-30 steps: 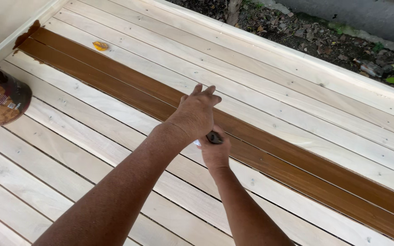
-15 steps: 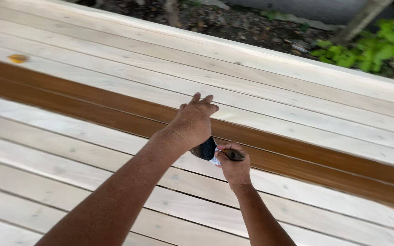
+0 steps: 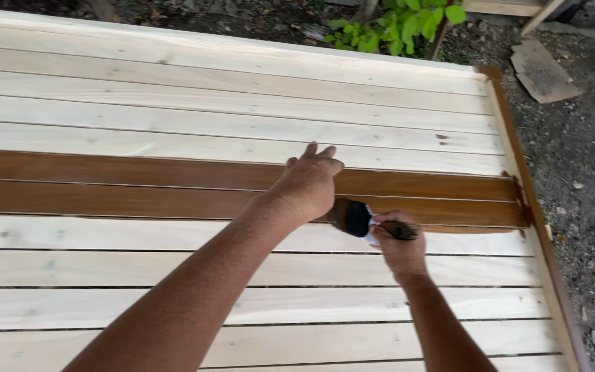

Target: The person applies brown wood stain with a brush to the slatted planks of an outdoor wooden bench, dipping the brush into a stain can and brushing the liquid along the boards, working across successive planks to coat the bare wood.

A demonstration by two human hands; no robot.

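My right hand (image 3: 401,244) grips a paintbrush (image 3: 359,219) with dark bristles and a brown handle, its bristles resting on the lower of two brown-stained boards (image 3: 139,200). My left hand (image 3: 309,184) lies flat across the stained boards just left of the brush, fingers pointing away from me and holding nothing. The rest of the wooden deck (image 3: 173,103) is pale bare planks, running left to right.
The deck's right edge board (image 3: 525,200) is partly stained brown. Beyond it lies gravel ground with a flat piece of cardboard (image 3: 542,69). Green leafy plants (image 3: 394,27) and dirt border the far edge.
The view has swung right along the deck, bringing its right end into sight. Both hands have stayed together on the stained boards, with the brush still under my left hand.
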